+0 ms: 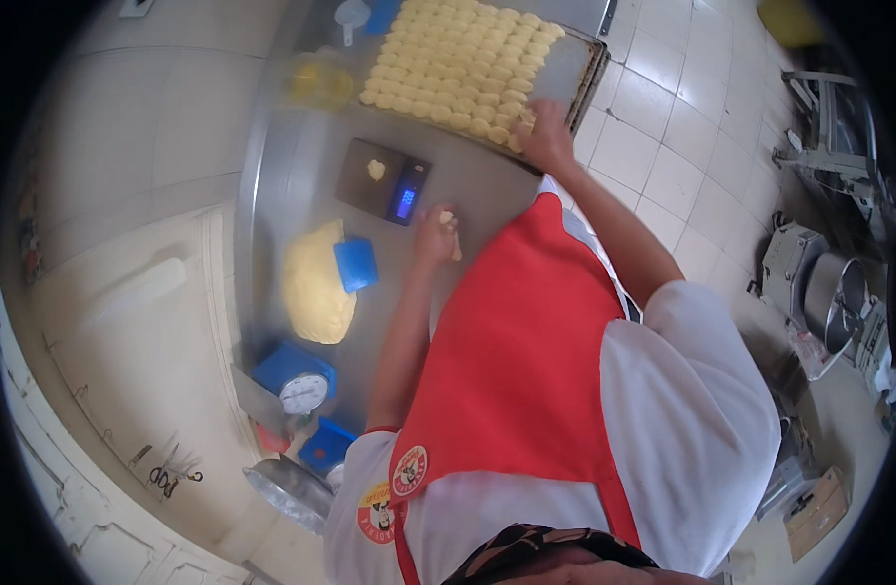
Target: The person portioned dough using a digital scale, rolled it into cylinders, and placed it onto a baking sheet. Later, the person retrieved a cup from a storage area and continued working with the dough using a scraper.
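My left hand [434, 237] is closed round a small piece of dough [447, 217] over the steel table, just beside a dark digital scale [367, 178]. A small dough lump [377, 170] rests on the scale's plate. My right hand [549, 138] reaches to the near right corner of a baking tray [586, 83], its fingers bent around a dough ball at the end of a row. Closely packed rows of pale yellow dough balls [457, 58] cover most of the tray. Left of my left forearm lies a large dough mass [314, 283], with a blue scraper [356, 264] on it.
A yellowish clear container [317, 82] and a white scoop [350, 18] stand left of the tray. Nearer are a blue dial scale [299, 380] and a metal bowl [290, 490]. Scissors [163, 478] hang at the left. A mixer bowl [835, 302] stands at the right.
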`<action>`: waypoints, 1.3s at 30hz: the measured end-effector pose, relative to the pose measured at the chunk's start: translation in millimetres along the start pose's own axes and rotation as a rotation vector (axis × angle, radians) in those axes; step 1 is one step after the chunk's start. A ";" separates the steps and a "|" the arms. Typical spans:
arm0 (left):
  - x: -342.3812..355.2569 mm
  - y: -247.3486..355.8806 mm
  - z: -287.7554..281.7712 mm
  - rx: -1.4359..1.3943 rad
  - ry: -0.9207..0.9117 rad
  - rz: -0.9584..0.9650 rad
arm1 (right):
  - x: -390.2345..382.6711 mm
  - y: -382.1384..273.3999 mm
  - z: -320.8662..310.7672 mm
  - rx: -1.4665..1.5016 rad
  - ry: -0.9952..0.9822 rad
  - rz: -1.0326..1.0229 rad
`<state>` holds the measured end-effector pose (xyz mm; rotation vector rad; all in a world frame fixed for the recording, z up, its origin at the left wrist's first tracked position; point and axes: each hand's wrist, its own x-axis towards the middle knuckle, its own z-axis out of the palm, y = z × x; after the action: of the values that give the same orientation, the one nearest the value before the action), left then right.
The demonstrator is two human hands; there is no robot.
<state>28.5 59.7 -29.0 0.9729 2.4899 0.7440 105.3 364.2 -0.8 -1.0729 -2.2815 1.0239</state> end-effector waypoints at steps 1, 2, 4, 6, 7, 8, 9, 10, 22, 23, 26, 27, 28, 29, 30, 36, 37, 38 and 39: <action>1.3 14.9 -0.8 -0.086 -0.013 0.010 | -20.2 -10.1 2.1 0.055 -0.080 -0.007; 1.2 31.4 -2.0 -0.173 -0.033 0.022 | -39.5 -19.8 5.8 0.054 -0.361 0.060; 1.3 68.4 -5.0 -0.371 -0.136 -0.011 | -75.7 -16.7 34.5 -0.025 -0.794 0.064; -3.8 65.7 2.2 -0.401 -0.105 0.020 | -94.8 -24.0 55.7 -0.081 -0.988 0.048; -11.4 35.6 15.1 -0.330 -0.010 0.068 | -97.3 -44.5 55.7 -0.057 -1.020 0.088; -12.6 17.7 20.9 -0.260 0.074 0.118 | -97.4 -56.1 56.3 -0.033 -1.048 0.141; -5.4 21.8 18.4 -0.315 -0.040 -0.043 | -93.3 -50.7 61.2 -0.076 -0.960 -0.058; 2.5 33.2 14.8 -0.370 -0.164 -0.208 | -89.2 -41.6 64.7 -0.122 -0.871 -0.244; 40.5 6.0 -16.6 -0.783 -0.311 -0.791 | -70.1 -94.2 -4.9 0.100 -1.070 -0.293; 40.2 -14.2 -23.2 -1.022 -0.172 -0.931 | -66.8 -93.1 -17.2 0.336 -1.120 -0.270; 33.4 -17.4 -45.3 -0.999 -0.275 -0.908 | -2.2 -20.8 -49.0 0.478 -0.705 0.296; 37.3 -6.0 -54.0 -0.950 -0.325 -0.882 | 26.2 17.2 -52.0 0.496 -0.503 0.386; 38.6 -4.7 -58.1 -0.921 -0.300 -0.868 | 54.9 53.7 -46.5 0.302 -0.432 0.226; 34.7 -6.8 -56.8 -0.901 -0.268 -0.861 | 69.1 63.3 -42.6 0.255 -0.443 0.206; 31.3 -7.5 -53.4 -0.883 -0.240 -0.850 | 69.7 64.7 -33.6 0.124 -0.405 0.119; 16.8 3.4 -20.7 0.120 -0.006 -0.141 | 49.4 34.7 -8.4 -0.069 0.025 -0.006; 14.8 5.7 -16.9 0.109 0.039 -0.077 | 30.9 9.9 -7.2 -0.078 -0.011 -0.021; 11.7 11.4 -15.0 0.098 0.079 -0.009 | 13.6 -7.0 -3.7 0.060 -0.300 -0.002; 7.5 18.4 -14.8 0.090 0.120 0.059 | -4.9 -20.9 3.4 0.198 -0.588 0.017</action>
<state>25.2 71.5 -7.4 1.0665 2.6279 0.7347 96.2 349.8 12.7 -0.7794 -2.5266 1.7118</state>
